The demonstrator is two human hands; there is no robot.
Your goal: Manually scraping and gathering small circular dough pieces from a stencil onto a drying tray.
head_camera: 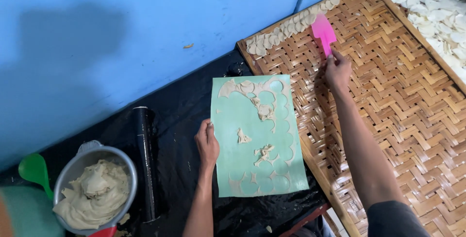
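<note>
Left hand (207, 142) pinching green mat (257, 135) edge, right hand (337, 69) gripping pink scraper (324, 32)

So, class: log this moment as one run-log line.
left hand: on green mat | right hand: holds pink scraper | over woven tray

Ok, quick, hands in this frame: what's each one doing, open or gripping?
Left hand: closed on the edge of the green mat.
Right hand: closed on the pink spatula, over the woven tray.
</note>
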